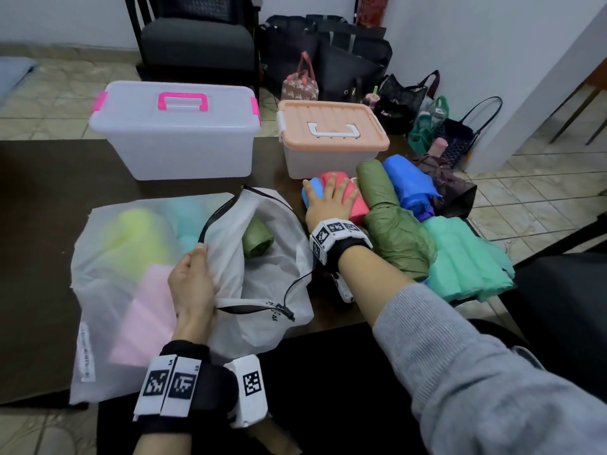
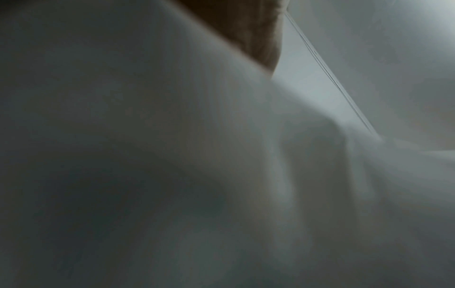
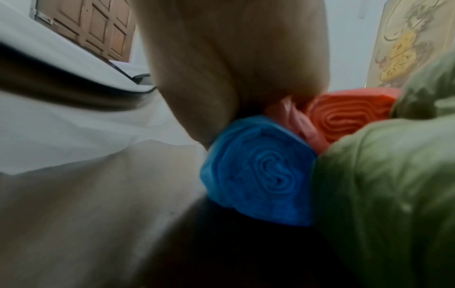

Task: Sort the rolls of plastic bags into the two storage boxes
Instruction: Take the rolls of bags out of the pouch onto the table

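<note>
Two lidded storage boxes stand at the back of the table: a clear one with pink handle (image 1: 174,149) and a clear one with a peach lid (image 1: 328,126). My left hand (image 1: 193,277) grips the open zip edge of a white translucent bag (image 1: 131,290), which fills the left wrist view (image 2: 172,136). A green roll (image 1: 259,238) lies in its mouth. My right hand (image 1: 328,198) rests flat over a small blue roll (image 1: 313,188) (image 3: 261,171) and a red roll (image 1: 356,201) (image 3: 349,117). An olive roll (image 1: 387,218) (image 3: 384,185) lies just to the right.
A larger blue roll (image 1: 410,182) and a mint green bundle (image 1: 466,257) lie at the table's right edge. Faint yellow, pink and teal shapes show through the white bag. Handbags (image 1: 328,60) and a dark chair (image 1: 197,37) stand on the floor behind the table.
</note>
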